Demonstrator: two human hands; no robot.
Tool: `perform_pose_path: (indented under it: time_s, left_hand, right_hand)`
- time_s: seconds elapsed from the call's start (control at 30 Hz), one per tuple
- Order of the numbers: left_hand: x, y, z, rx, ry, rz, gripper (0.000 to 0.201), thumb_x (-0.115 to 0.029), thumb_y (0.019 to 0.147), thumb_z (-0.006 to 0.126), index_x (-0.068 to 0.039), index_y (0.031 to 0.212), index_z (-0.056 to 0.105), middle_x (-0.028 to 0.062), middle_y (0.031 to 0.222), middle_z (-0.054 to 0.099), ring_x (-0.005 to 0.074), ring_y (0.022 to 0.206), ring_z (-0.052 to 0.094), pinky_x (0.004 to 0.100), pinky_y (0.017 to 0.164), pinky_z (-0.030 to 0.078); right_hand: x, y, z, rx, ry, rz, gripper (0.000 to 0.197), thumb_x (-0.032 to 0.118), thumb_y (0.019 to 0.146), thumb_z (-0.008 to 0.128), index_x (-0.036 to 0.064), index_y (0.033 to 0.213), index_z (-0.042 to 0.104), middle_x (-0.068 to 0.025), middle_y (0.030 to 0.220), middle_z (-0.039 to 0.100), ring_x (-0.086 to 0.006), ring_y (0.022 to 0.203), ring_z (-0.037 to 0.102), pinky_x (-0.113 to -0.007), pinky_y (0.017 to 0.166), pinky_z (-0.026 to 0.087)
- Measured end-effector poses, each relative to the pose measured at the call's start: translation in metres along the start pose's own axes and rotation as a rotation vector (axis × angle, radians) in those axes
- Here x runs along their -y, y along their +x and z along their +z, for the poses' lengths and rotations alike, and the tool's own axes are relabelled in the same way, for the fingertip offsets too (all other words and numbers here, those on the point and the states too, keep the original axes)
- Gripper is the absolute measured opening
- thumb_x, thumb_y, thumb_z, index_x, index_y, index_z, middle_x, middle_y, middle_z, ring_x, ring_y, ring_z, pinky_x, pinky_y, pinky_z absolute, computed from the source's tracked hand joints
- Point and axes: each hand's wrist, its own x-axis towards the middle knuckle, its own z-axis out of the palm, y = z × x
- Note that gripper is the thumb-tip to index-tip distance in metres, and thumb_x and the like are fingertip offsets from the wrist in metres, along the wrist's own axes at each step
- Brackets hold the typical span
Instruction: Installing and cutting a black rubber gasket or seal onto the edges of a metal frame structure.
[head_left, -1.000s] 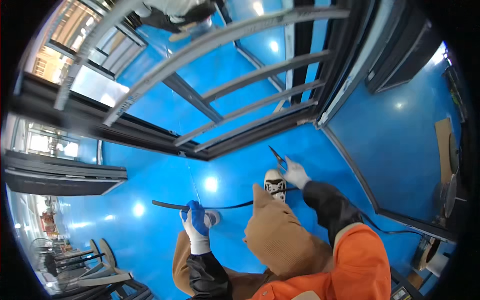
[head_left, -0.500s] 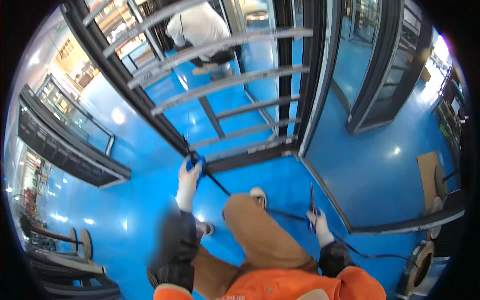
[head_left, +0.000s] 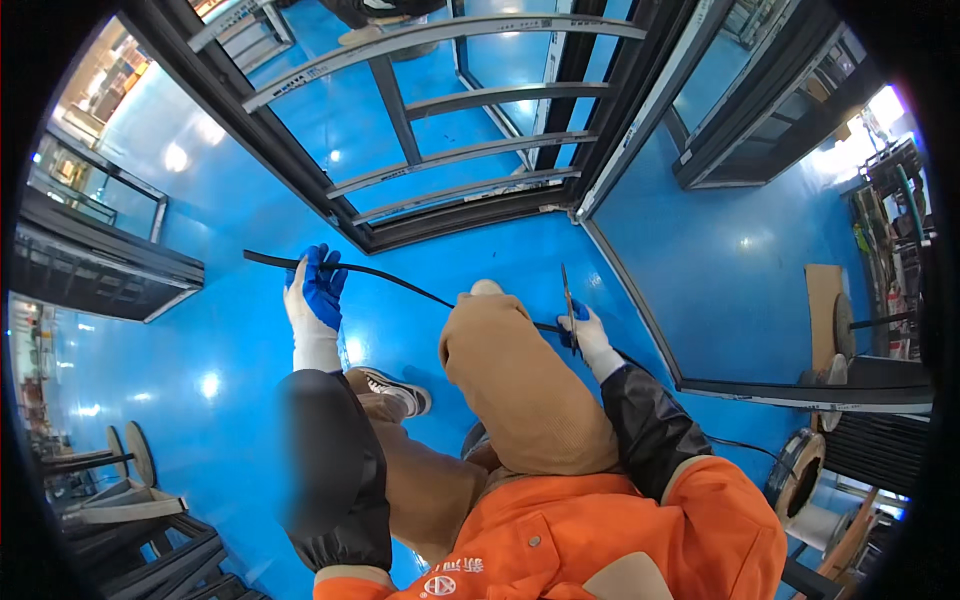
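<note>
While bare blue floor (head_left: 170, 330) spreads wide on the person's left, the left hand (head_left: 314, 290), in a blue-and-white glove, is closed around a thin black rubber strip (head_left: 390, 278) near its free end. That end pokes out past the hand toward a dark frame (head_left: 100, 262) lying well apart on the floor. The strip's long axis runs left to right, sloping down across the raised knee to the right hand (head_left: 583, 332), whose fingers are curled around a slim, upright cutting tool (head_left: 567, 300). Just beyond stands a big black window frame (head_left: 450, 215), hemming in the space ahead.
</note>
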Motion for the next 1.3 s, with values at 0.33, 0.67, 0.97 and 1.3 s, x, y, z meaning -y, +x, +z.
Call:
perform_pose_path:
  time_s: [0.33, 0.67, 0.97, 1.3]
  left_hand:
    - [-0.012, 0.006, 0.03, 0.085, 0.197, 0.036, 0.028, -0.02, 0.094, 0.051, -0.002, 0.115, 0.053, 0.0117, 0.114, 0.061, 0.0216, 0.097, 0.061, 0.0316, 0.075, 0.051]
    - [-0.012, -0.007, 0.046, 0.073, 0.306, 0.053, 0.023, -0.019, 0.092, 0.056, -0.004, 0.108, 0.059, 0.0096, 0.104, 0.064, 0.0185, 0.092, 0.063, 0.0276, 0.067, 0.048]
    - [-0.008, -0.006, 0.045, 0.084, 0.489, -0.001, 0.028, -0.025, 0.095, 0.05, -0.003, 0.112, 0.058, 0.0075, 0.107, 0.062, 0.0155, 0.094, 0.061, 0.0255, 0.069, 0.047]
    - [-0.007, -0.004, 0.05, 0.039, 0.514, -0.011, 0.028, -0.021, 0.094, 0.053, 0.001, 0.112, 0.057, 0.0111, 0.106, 0.063, 0.0185, 0.093, 0.062, 0.027, 0.068, 0.049]
  right_hand:
    - [-0.051, 0.018, 0.037, 0.005, 0.257, 0.188, 0.018, 0.008, 0.08, 0.065, 0.0089, 0.093, 0.052, -0.0024, 0.067, 0.05, -0.0145, 0.052, 0.049, -0.03, 0.045, 0.04]
    - [0.019, 0.155, 0.038, -0.24, -0.371, -0.047, 0.058, 0.028, 0.073, 0.068, 0.0065, 0.125, 0.052, -0.0182, 0.097, 0.064, -0.0306, 0.093, 0.062, -0.039, 0.08, 0.047]
    - [0.069, 0.232, 0.04, -0.356, -0.721, -0.059, 0.068, 0.033, 0.081, 0.063, 0.0058, 0.137, 0.037, -0.0197, 0.131, 0.049, -0.0335, 0.12, 0.047, -0.042, 0.099, 0.04]
    - [0.09, 0.223, 0.047, -0.297, -0.789, 0.132, 0.057, 0.032, 0.083, 0.056, 0.0062, 0.132, 0.042, -0.0214, 0.122, 0.055, -0.0337, 0.11, 0.054, -0.044, 0.09, 0.043]
